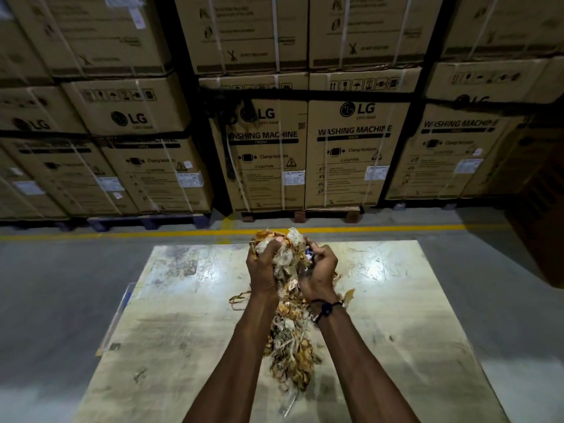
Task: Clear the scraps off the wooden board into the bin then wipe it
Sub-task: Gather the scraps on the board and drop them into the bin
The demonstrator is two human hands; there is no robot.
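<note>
- Wooden board (396,300): flat rectangular sheet on the floor (61,285). Long axis runs away from the camera, toward the stacked cartons. Surface pale, glossy in patches, w/ scuffs, dark stains and fine scratch marks.
- Scraps (288,303): one tangled bundle over the board's centre line, elongated near-to-far, roughly parallel w/ the board's long axis. Top end bunched up between the hands; lower end trails toward the camera btwn the forearms. Cannot tell if the tail touches the board.
- Scrap material: thin crumpled film, whitish and translucent, mixed w/ orange-brown strips and torn shreds. Texture ragged, stringy; a loose loop sticks out at the left.
- Left hand (264,270): fingers curled into the left side of the bundle, gripping it.
- Right hand (320,271): fingers curled into the right side, gripping it. Hands close together, bundle clamped btwn them. Dark wrist band (325,309) on the right wrist.
- Yellow line (122,235): painted stripe across the floor, just beyond the board's far edge.
- Cartons (345,154): brown corrugated boxes printed "LG WASHING MACHINE", strapped, stacked on pallets (300,215) behind the line.
</note>
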